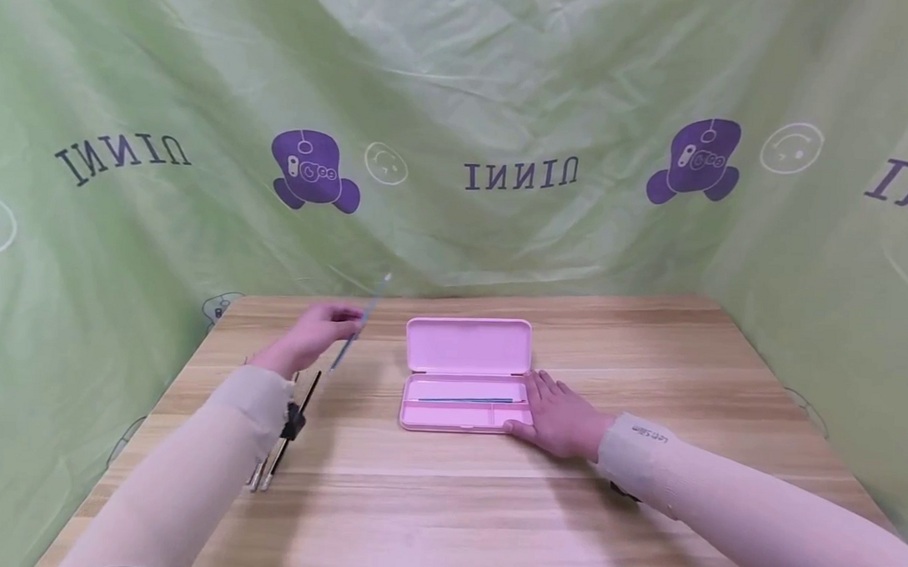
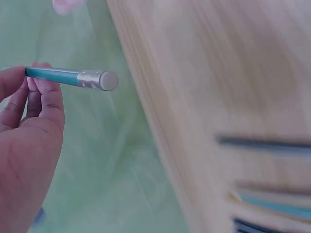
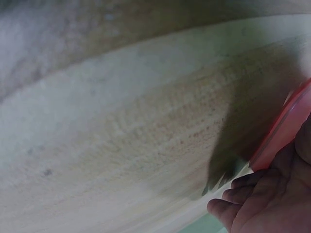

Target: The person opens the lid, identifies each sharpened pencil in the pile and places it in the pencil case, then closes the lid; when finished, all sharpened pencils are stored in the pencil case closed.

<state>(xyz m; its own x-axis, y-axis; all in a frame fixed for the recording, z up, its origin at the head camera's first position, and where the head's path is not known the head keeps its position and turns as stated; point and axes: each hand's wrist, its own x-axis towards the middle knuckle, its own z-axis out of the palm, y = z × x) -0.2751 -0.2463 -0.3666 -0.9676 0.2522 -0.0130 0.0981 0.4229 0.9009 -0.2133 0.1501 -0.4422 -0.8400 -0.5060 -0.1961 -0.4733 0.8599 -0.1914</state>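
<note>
My left hand [image 1: 313, 335] pinches a teal pencil [image 1: 344, 351] between thumb and fingers, tilted above the left part of the table. In the left wrist view, its metal band and white eraser [image 2: 109, 80] stick out past the fingertips. A pink pencil case [image 1: 468, 347] lies with its lid raised, and one blue pencil [image 1: 457, 399] is in its rear compartment. At the case's right end rests my right hand [image 1: 565, 421], fingers extended along the edge and thumb at the front corner. The right wrist view shows the case's reddish side [image 3: 282, 133] beside that hand.
Several pencils lie at the left, partly hidden under my left sleeve; a black one [image 1: 281, 453] shows in the head view and a teal one [image 2: 277, 205] in the left wrist view. A green printed cloth [image 1: 455, 242] hangs behind the wooden table [image 1: 431, 508].
</note>
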